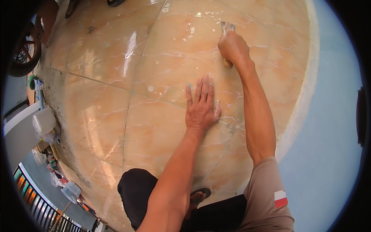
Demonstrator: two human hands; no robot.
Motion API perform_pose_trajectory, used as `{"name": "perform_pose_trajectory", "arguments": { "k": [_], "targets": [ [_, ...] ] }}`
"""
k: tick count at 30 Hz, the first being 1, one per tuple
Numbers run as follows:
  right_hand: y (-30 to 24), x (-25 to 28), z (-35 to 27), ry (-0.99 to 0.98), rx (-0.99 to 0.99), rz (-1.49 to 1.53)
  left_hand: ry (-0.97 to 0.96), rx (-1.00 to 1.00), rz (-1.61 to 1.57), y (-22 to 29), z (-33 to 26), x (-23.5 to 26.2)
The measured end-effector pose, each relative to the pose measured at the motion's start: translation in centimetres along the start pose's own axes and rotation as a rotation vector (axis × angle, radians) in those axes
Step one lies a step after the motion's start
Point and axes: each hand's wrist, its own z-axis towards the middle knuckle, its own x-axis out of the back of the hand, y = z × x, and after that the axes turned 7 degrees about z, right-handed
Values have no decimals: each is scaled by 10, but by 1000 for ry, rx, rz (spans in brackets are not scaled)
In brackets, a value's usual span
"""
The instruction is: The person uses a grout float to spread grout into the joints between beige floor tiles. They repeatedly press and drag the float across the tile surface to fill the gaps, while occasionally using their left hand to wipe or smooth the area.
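Scraper (pixel 227 29) at one o'clock, right hand (pixel 233 48) fingers clamped on its handle, blade on the floor tiles (pixel 154 131). Left hand (pixel 201 108) lies flat at centre, fingers nearly together

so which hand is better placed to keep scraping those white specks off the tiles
Right. The right hand already grips the scraper, its blade on the tile floor beside the white specks. The left hand lies flat on the tile, empty, seemingly bracing.
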Motion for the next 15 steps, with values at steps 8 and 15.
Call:
{"name": "perform_pose_trajectory", "arguments": {
  "k": [8,15],
  "targets": [
    [-6,-30,-66,-48,22,24,-34,36,31,-11,-3,4],
    [-10,-2,-12,0,19,30,-24,6,19,-3,-1,3]
  ]
}}
